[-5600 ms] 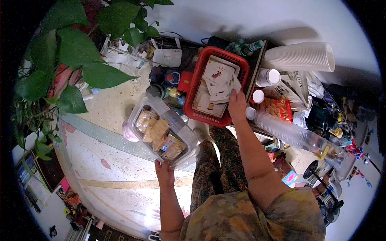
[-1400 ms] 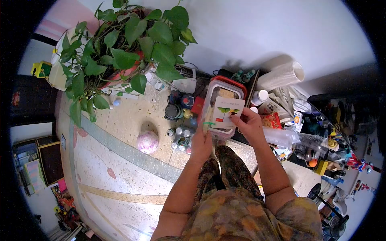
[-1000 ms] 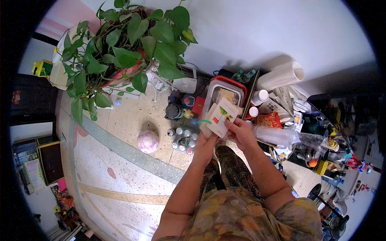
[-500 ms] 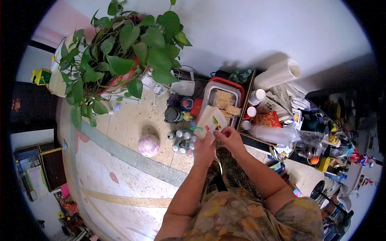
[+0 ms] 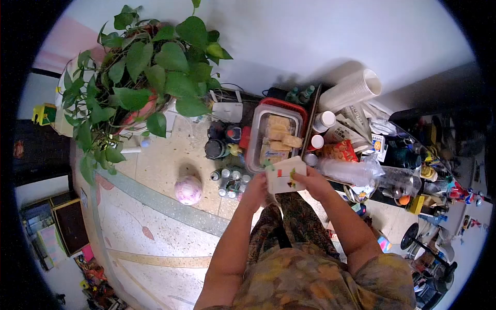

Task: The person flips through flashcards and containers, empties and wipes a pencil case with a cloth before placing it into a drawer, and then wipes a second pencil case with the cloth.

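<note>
Pothos plant (image 5: 139, 77) fills the upper left of the frame; clear snack container (image 5: 274, 137) sits at centre inside a red basket (image 5: 281, 103). Below it, at mid-frame, left hand (image 5: 256, 184) and right hand (image 5: 312, 182) pinch a stack of picture cards (image 5: 285, 175) between them, fingers closed on its edges

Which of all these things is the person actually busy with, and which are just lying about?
In hand:
- stack of picture cards, held between left hand and right hand
- clear box of snacks, just beyond the cards

Lying about:
- potted plant
- pink ball
- stack of cups
- small bottles
</note>
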### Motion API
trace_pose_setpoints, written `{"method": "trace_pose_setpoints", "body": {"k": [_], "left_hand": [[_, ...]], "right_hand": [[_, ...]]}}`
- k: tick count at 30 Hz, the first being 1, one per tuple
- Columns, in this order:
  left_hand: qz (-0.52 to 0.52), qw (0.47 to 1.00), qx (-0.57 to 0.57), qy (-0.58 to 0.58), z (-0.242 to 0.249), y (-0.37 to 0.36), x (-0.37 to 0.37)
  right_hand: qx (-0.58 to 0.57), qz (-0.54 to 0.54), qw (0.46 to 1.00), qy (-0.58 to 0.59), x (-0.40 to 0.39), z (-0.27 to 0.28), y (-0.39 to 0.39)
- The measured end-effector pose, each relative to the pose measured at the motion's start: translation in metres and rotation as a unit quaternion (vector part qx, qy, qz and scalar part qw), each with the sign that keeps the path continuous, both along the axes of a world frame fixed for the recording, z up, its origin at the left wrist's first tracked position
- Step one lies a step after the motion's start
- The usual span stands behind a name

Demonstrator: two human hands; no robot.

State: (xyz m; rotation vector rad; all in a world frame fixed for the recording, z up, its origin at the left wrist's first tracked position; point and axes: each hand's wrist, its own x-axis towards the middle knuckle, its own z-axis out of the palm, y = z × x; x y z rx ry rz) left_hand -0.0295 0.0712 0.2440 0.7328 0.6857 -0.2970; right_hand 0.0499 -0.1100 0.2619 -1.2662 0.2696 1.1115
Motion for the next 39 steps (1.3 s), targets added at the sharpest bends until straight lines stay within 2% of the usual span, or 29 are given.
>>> {"method": "trace_pose_setpoints", "body": {"k": [1,2,3,4,5,7,8,9,10,12,14,15,16,17,19,20,21,22,24,25,28,30,34,36,37,39], "left_hand": [[-0.036,0.997,0.062,-0.009,-0.014,0.003,0.001],[-0.037,0.998,0.060,-0.007,-0.029,0.009,0.001],[-0.020,0.965,0.259,0.025,-0.044,0.018,0.001],[-0.002,0.892,0.448,0.055,-0.059,0.024,0.001],[-0.004,0.893,0.446,0.055,-0.065,0.026,0.003],[-0.080,0.742,0.660,0.090,-0.078,0.027,0.010],[-0.081,0.744,0.658,0.089,-0.096,0.025,0.010],[-0.040,0.810,0.577,0.098,-0.111,0.021,0.012],[-0.019,0.845,0.521,0.115,-0.125,0.018,0.009],[0.034,0.899,0.409,0.156,-0.120,0.009,0.015],[0.101,0.944,0.235,0.207,-0.101,0.001,0.019],[0.099,0.944,0.236,0.208,-0.096,-0.004,0.021],[0.139,0.946,0.201,0.212,-0.092,-0.008,0.023],[0.178,0.946,0.165,0.214,-0.092,-0.010,0.024],[0.167,0.961,0.136,0.174,-0.103,-0.004,0.022],[0.156,0.973,0.104,0.132,-0.108,-0.002,0.020],[0.156,0.973,0.105,0.134,-0.108,-0.002,0.019],[0.161,0.970,0.106,0.145,-0.108,-0.002,0.019],[0.167,0.967,0.107,0.157,-0.105,-0.001,0.021],[0.162,0.965,0.112,0.173,-0.102,0.000,0.021],[0.152,0.962,0.116,0.193,-0.102,0.004,0.019],[0.144,0.963,0.114,0.196,-0.101,0.005,0.018],[0.134,0.967,0.116,0.182,-0.101,0.005,0.015],[0.132,0.968,0.116,0.180,-0.104,0.005,0.013],[0.139,0.970,0.118,0.162,-0.105,0.005,0.012],[0.144,0.972,0.120,0.143,-0.103,0.006,0.012]], "right_hand": [[0.009,-0.046,0.999,0.001,0.000,-0.002,-0.008],[0.017,-0.092,0.996,0.002,0.000,-0.004,-0.017],[-0.019,-0.079,0.997,-0.008,0.001,-0.004,-0.025],[-0.021,-0.080,0.997,-0.006,0.000,-0.006,-0.033],[-0.039,-0.060,0.997,-0.010,-0.002,-0.010,-0.040],[-0.087,-0.016,0.996,-0.027,-0.008,-0.019,-0.052],[-0.089,-0.017,0.996,-0.026,-0.008,-0.016,-0.053],[-0.087,-0.015,0.996,-0.026,-0.008,-0.011,-0.052],[-0.084,-0.014,0.996,-0.024,-0.008,-0.009,-0.052],[-0.073,-0.021,0.997,-0.019,-0.002,-0.016,-0.054],[-0.109,0.105,0.967,-0.205,0.016,-0.025,-0.049],[-0.129,0.144,0.925,-0.328,0.028,-0.028,-0.044],[-0.128,0.143,0.925,-0.327,0.040,-0.030,-0.037],[-0.089,0.135,0.949,-0.269,0.052,-0.031,-0.030],[-0.048,0.126,0.968,-0.210,0.074,-0.038,-0.021],[-0.093,0.150,0.952,-0.251,0.082,-0.044,-0.017],[-0.138,0.174,0.931,-0.291,0.089,-0.050,-0.014],[-0.138,0.174,0.931,-0.290,0.096,-0.058,-0.012],[-0.217,0.268,0.896,-0.282,0.105,-0.066,-0.007],[-0.216,0.269,0.895,-0.282,0.107,-0.069,-0.006],[-0.163,0.266,0.916,-0.252,0.109,-0.061,0.002],[-0.140,0.200,0.962,-0.125,0.099,-0.058,0.002],[-0.112,0.161,0.970,-0.147,0.080,-0.045,0.014],[-0.180,0.259,0.868,-0.384,0.076,-0.042,0.022],[-0.200,0.240,0.833,-0.457,0.068,-0.057,0.023],[-0.211,0.240,0.840,-0.439,0.070,-0.045,0.034]]}}
